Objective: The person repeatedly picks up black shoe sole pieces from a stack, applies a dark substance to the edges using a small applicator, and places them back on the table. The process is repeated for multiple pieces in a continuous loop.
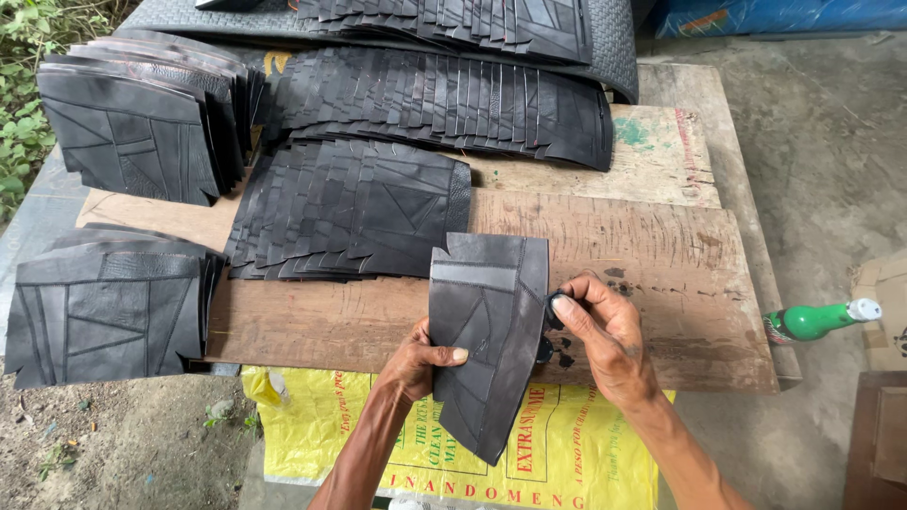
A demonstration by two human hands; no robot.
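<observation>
A wooden board [605,274] is lying across the bench, carrying fanned stacks of black rubber pieces [350,208], with more stacks sitting to the left. A yellow sack [567,453] is hanging below the board's near edge, and a green bottle [817,321] is lying off to the right. The person is holding one black piece [487,340] upright over that edge. The left hand [416,364] is gripping its left side, fingers curled tight around it. The right hand [605,335] is pinching its right edge, fingertips closed on a small dark tab there
</observation>
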